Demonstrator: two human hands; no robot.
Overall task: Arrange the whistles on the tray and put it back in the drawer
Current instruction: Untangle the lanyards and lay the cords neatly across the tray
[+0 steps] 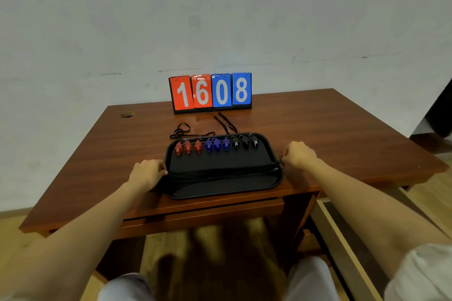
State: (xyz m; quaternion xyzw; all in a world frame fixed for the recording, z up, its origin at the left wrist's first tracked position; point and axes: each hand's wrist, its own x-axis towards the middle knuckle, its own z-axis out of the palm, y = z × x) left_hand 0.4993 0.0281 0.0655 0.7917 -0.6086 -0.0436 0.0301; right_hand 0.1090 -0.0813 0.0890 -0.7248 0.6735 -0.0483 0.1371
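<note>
A black tray (221, 193) with rounded corners lies flat at the worktop's (342, 129) near edge; nine whistles (217, 144) sit in one row along its far side, three red, three blue, three black from the left; black cords (220, 174) stretch across its near half.

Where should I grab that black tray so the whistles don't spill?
By its two short ends, from left and right, fingers under the raised rim. The tray is long and shallow, with whistles in a row along its far edge and cords across it, so a level lift should keep them put.
</note>
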